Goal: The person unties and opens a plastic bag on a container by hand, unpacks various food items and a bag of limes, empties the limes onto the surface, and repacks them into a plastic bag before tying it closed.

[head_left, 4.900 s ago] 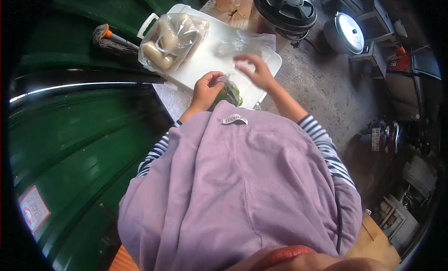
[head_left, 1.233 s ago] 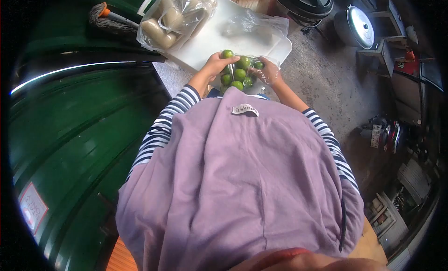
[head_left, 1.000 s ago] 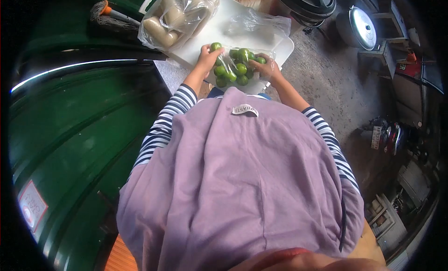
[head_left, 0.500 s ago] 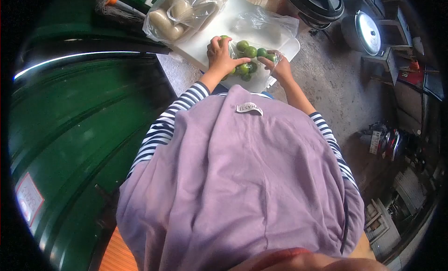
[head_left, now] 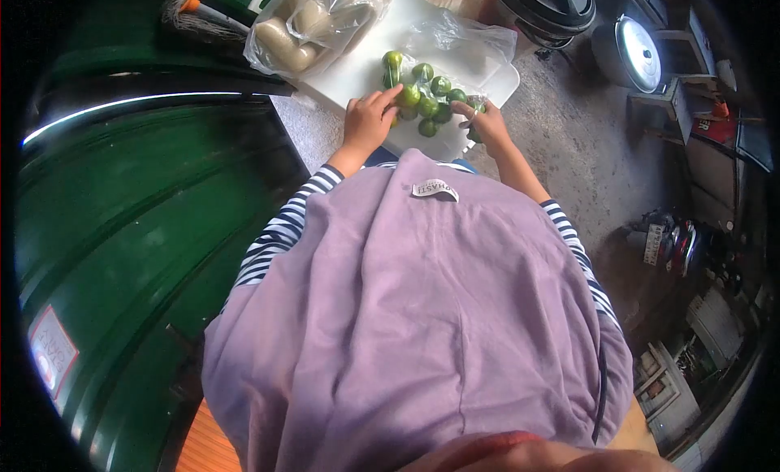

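Several green limes [head_left: 428, 106] lie clustered on a white plastic tray [head_left: 349, 66], some with clear plastic over or around them. I cannot tell which of them are inside it. My left hand [head_left: 370, 124] is at the left side of the cluster, fingers stretched out, the fingertips against a lime. At the right side, my right hand [head_left: 489, 129] is closed on the edge of the thin clear plastic bag [head_left: 479, 104], with limes close by its fingers. Part of what lies under those fingers is hidden.
A clear bag of pale, rounded packs [head_left: 296, 33] sits at the tray's far left, and crumpled clear plastic [head_left: 463, 37] at its far right. Beyond are a black-lidded container [head_left: 552, 9] and a lidded metal pot [head_left: 638, 54]. A green wall [head_left: 146, 188] runs along the left.
My left hand has drawn back toward me and left, off the top of the limes, uncovering more of them. My right hand stays at the plastic with only a small shift.
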The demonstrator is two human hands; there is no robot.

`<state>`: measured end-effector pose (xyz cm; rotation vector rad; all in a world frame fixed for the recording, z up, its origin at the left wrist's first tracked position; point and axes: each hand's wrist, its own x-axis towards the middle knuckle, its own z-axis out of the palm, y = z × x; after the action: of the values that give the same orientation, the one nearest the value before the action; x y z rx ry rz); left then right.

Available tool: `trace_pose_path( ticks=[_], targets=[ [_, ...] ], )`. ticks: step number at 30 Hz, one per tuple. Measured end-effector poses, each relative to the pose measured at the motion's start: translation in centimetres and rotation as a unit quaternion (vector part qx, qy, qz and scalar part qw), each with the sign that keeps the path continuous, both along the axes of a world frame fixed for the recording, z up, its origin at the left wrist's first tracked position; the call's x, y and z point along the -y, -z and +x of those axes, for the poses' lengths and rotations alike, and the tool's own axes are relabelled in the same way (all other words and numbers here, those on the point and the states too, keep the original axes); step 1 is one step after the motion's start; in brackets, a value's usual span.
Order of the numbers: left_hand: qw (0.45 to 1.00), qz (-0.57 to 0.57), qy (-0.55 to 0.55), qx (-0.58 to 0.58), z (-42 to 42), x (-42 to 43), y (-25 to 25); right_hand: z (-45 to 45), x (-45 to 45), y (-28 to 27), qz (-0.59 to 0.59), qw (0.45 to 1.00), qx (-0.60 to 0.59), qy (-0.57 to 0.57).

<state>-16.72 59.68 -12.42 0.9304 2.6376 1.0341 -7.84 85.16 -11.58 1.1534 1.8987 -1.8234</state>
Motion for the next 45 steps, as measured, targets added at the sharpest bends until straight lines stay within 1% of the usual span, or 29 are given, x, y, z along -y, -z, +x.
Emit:
trace_pose_path(
  ticks=[2,3,5,8,11,12,14,15,18,21,24,25,28,29,31,32,35,38,39,41,43,45],
  targets=[
    [0.997,0.002,-0.035,-0.065,0.0,-0.5,0.1,-0.1,-0.3,-0.4,0.033,0.999,0.005,-0.03],
    [0.996,-0.027,-0.031,-0.082,-0.1,-0.4,-0.4,-0.1,-0.2,-0.6,0.048,0.998,0.007,-0.045],
    [0.989,-0.085,-0.023,-0.115,-0.2,0.2,-1.9,0.1,-0.2,-0.7,0.03,0.999,-0.005,-0.04],
    [0.989,0.051,-0.042,-0.13,0.2,-1.4,-3.1,0.3,-0.1,-0.7,0.033,0.998,0.0,-0.045],
    [0.99,-0.018,0.049,-0.133,-0.8,-2.1,-0.5,0.0,0.3,-0.9,0.022,0.999,-0.009,-0.026],
    [0.991,-0.026,0.017,-0.127,-1.1,-2.4,0.0,0.1,0.4,-1.0,0.015,1.0,-0.014,-0.014],
    [0.991,-0.04,-0.046,-0.116,-1.5,-3.0,0.9,0.0,0.3,-0.9,0.026,0.999,-0.016,-0.026],
    [0.994,-0.002,-0.054,-0.092,-1.4,-3.1,1.3,0.1,0.2,-0.8,0.032,0.999,-0.016,-0.033],
    [0.982,0.032,0.072,-0.171,-0.6,-2.0,1.7,0.5,0.4,-0.7,0.063,0.997,-0.038,-0.04],
    [0.988,-0.038,0.035,-0.144,-0.2,-2.3,0.8,0.8,0.4,-0.3,0.059,0.997,-0.04,-0.027],
    [0.994,-0.03,0.015,-0.105,-0.2,-4.7,0.0,0.6,0.1,-1.2,0.084,0.996,-0.023,-0.024],
    [0.99,-0.029,0.087,-0.11,-0.5,-4.8,0.3,0.6,0.0,-0.8,0.085,0.995,-0.042,-0.028],
    [0.983,-0.023,0.131,-0.122,0.6,-4.4,1.6,0.7,0.4,0.1,0.056,0.998,-0.016,0.019],
    [0.989,-0.019,0.112,-0.096,0.7,-4.3,1.5,0.9,0.6,0.0,0.008,0.999,-0.008,0.046],
    [0.991,0.016,0.105,-0.078,0.8,-4.0,1.4,1.3,1.1,2.1,-0.084,0.985,-0.062,0.138],
    [0.992,0.034,0.1,-0.069,0.9,-3.9,1.1,1.2,1.6,2.1,-0.129,0.971,-0.088,0.182],
    [0.989,0.006,0.11,-0.095,2.0,-4.3,0.4,0.0,2.3,2.1,-0.183,0.949,-0.125,0.223],
    [0.987,-0.044,0.056,-0.144,2.6,-5.2,2.1,-1.6,2.6,1.9,-0.059,0.974,-0.159,0.15],
    [0.988,-0.045,0.051,-0.137,2.7,-5.4,2.3,-1.7,2.8,0.7,-0.015,0.982,-0.133,0.133],
    [0.99,-0.049,0.038,-0.124,2.6,-5.6,2.4,-1.2,2.7,0.5,0.062,0.988,-0.095,0.108],
    [0.992,-0.023,0.038,-0.116,2.4,-5.2,2.4,-0.5,2.6,0.4,0.12,0.988,-0.036,0.095],
    [0.994,-0.003,0.041,-0.105,2.6,-5.0,2.3,0.1,2.2,1.0,0.183,0.983,-0.023,0.001]
  ],
)
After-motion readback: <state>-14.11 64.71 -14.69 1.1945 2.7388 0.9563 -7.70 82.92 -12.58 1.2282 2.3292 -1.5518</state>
